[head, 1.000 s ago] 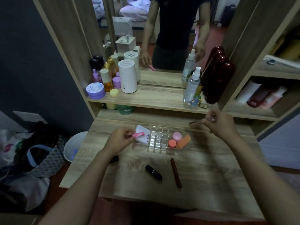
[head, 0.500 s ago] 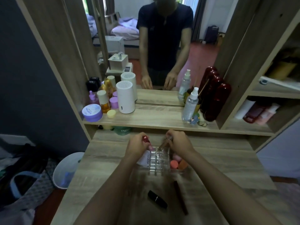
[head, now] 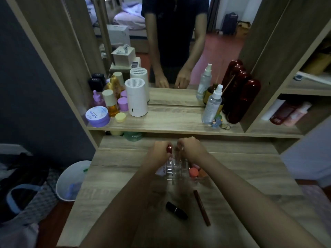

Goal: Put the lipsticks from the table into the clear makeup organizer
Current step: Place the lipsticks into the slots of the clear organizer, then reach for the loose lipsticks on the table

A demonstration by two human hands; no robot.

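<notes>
The clear makeup organizer (head: 176, 170) sits on the wooden table (head: 250, 176), with pink and orange sponges (head: 194, 171) in its right part. Above its far edge, my left hand (head: 160, 152) is closed on a pink-red lipstick (head: 169, 149), held upright. Close beside it, my right hand (head: 192, 149) pinches a slim silvery-tipped lipstick (head: 182, 148) over the organizer. Nearer to me on the table lie a black lipstick (head: 176, 210) and a long thin dark-red lipstick (head: 201, 207).
A shelf (head: 170, 120) behind the table carries jars, bottles, a white cylinder (head: 136, 97), a spray bottle (head: 212, 104) and dark red bottles (head: 240, 97). A mirror reflects a person. A white bin (head: 71, 181) stands on the floor at the left.
The view tilted up from the table. Both hands came together over the organizer's far edge; my right hand swung in from the right, my left lifted the pink lipstick upright.
</notes>
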